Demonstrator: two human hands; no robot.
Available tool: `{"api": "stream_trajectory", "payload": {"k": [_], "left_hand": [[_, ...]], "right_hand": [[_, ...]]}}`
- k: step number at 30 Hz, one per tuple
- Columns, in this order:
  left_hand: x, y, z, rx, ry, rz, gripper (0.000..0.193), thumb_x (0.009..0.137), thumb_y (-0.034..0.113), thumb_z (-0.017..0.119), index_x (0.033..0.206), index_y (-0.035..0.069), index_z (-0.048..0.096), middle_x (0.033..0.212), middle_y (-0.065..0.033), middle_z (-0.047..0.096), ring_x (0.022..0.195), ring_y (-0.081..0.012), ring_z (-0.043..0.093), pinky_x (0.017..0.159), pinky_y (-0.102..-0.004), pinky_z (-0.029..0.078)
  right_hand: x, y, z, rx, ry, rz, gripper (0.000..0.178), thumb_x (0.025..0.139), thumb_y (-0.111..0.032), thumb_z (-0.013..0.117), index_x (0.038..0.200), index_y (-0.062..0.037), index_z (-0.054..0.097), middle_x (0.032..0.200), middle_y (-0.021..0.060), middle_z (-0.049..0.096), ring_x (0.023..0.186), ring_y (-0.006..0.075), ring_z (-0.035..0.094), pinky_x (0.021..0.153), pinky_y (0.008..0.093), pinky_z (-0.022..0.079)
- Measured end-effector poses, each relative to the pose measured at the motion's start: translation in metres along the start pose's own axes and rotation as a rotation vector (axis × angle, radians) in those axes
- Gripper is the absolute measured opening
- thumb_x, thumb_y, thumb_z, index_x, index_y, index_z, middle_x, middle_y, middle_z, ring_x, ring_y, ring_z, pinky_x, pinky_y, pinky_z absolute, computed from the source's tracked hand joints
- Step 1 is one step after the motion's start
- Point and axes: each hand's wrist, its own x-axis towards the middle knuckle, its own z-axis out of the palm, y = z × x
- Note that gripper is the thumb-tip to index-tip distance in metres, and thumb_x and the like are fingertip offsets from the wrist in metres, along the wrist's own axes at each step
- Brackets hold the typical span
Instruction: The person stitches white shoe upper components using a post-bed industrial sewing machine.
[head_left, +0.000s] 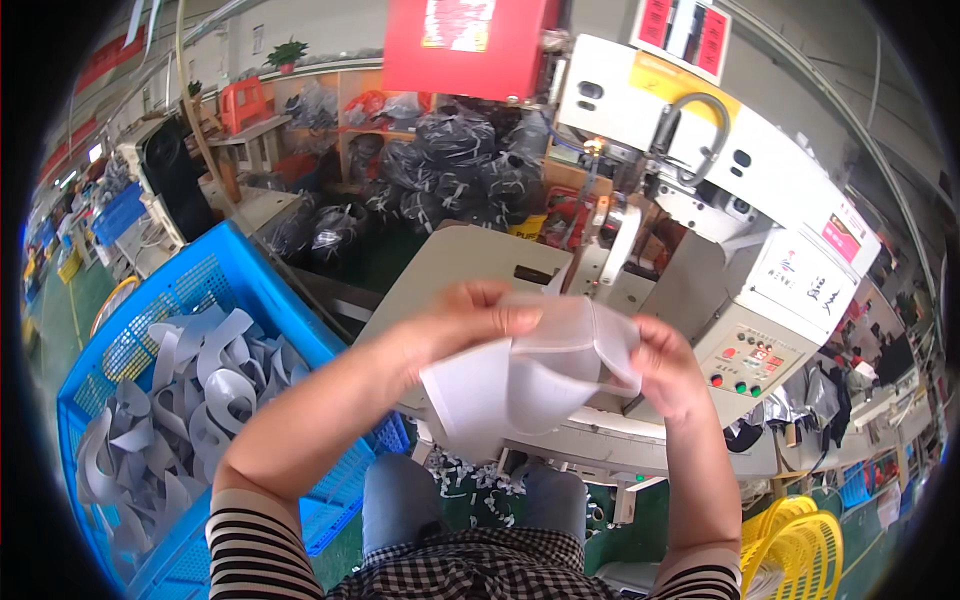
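Observation:
Between my hands hangs a white, flexible curved piece (550,385) with folded panels and a seam line, raised over the front of the machine table (440,280). My left hand (478,318) pinches its upper left edge, thumb on top. At its right end, my right hand (665,365) grips the edge with bent fingers. Motion blurs the hands and piece slightly. Just beyond them stands a white sewing-type machine (725,150) with its working head over the table. To my left, a blue plastic basket (305,310) holds several loose pale curved pieces (180,410).
A control panel (745,360) with buttons sits on the machine's right side. Yellow baskets (800,545) stand at the lower right. Pale scraps (475,485) litter the floor by my legs. Dark plastic bags (455,155) are heaped behind the table, below a red box (465,50).

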Motion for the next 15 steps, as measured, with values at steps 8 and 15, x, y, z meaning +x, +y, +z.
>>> {"api": "stream_trajectory", "payload": {"k": [8,15], "left_hand": [[0.081,0.064,0.015,0.241,0.038,0.208,0.025,0.067,0.016,0.069,0.086,0.007,0.057,0.077,-0.0036,0.059,0.067,-0.0102,0.058,0.059,-0.0225,0.046],[0.118,0.064,-0.005,0.173,-0.003,0.167,0.022,0.067,0.014,0.068,0.083,0.007,0.055,0.071,-0.0012,0.056,0.062,-0.0089,0.055,0.056,-0.0225,0.045]], "right_hand": [[0.051,-0.044,-0.016,-0.050,0.352,-0.288,0.019,0.072,-0.016,0.065,0.087,-0.0052,0.060,0.083,0.0042,0.062,0.073,0.0131,0.058,0.068,0.0261,0.044],[0.077,-0.043,-0.032,-0.031,0.438,-0.266,0.024,0.071,-0.019,0.064,0.088,-0.0036,0.059,0.084,0.0042,0.060,0.077,0.0122,0.055,0.064,0.0244,0.039]]}}
